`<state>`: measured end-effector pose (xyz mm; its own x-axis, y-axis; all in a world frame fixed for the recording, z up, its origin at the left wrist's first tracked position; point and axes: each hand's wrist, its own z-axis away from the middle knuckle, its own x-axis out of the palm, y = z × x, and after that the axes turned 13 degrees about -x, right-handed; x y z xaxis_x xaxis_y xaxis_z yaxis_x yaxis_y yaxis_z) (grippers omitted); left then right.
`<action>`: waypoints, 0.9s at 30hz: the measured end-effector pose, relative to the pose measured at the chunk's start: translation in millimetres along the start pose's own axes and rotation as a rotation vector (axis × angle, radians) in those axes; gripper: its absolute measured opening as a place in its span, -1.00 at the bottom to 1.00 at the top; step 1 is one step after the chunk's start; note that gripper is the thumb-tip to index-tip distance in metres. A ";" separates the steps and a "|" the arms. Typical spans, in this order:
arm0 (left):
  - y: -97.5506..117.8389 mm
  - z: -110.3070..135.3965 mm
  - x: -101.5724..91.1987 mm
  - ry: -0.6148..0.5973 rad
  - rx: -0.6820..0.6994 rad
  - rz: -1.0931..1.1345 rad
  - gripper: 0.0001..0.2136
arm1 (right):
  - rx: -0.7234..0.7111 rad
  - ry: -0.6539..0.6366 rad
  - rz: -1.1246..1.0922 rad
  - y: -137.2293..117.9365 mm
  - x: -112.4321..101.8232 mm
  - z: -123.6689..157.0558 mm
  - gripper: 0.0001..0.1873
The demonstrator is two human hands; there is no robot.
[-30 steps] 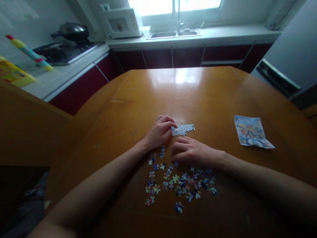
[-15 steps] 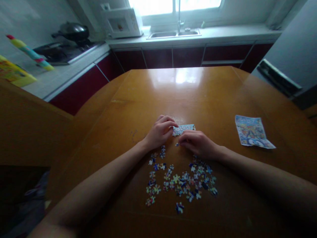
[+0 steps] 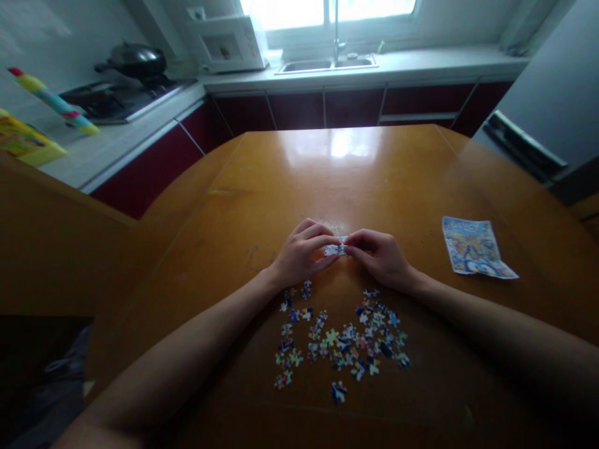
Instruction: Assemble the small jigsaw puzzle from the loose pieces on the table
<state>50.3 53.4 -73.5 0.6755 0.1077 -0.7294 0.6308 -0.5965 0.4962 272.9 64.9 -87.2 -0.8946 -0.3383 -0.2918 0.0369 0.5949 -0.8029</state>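
Note:
A small joined section of jigsaw puzzle (image 3: 331,249), pale blue and white, lies on the table between my hands and is partly covered by them. My left hand (image 3: 306,251) grips its left part, fingers along the top and thumb at the lower edge. My right hand (image 3: 377,254) pinches at the section's right part with thumb and forefinger; the puzzle piece there is mostly hidden by the fingertips. Closer to me, loose puzzle pieces (image 3: 349,340) lie in a spread heap, with a column of pieces (image 3: 286,343) to its left.
A creased picture sheet (image 3: 475,246) lies to the right on the wooden table (image 3: 299,187). One small cluster of pieces (image 3: 339,392) sits nearest me. Beyond the table are a counter with a sink (image 3: 327,65), a microwave (image 3: 227,45) and a stove with a pan (image 3: 138,60).
My right hand has moved up to the puzzle section, and its fingertips now meet my left hand's. The loose piece beside my right fingers no longer shows on the table.

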 end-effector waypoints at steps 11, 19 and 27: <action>-3.5 1.9 0.1 -0.004 -0.029 0.006 -0.87 | -0.099 -0.050 -0.013 0.0 -1.8 -0.5 -0.89; -4.5 2.4 1.4 -0.017 -0.010 0.030 -0.86 | -0.330 -0.074 0.068 -0.9 -3.5 -1.3 -0.94; -5.2 0.8 1.9 -0.039 -0.071 0.015 -0.77 | -0.325 0.110 0.270 -14.5 -26.3 -12.5 -0.95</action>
<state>48.0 56.1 -77.9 0.6707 0.0667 -0.7387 0.6469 -0.5399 0.5386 290.3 74.3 -61.3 -0.9151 -0.0699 -0.3972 0.1494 0.8561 -0.4947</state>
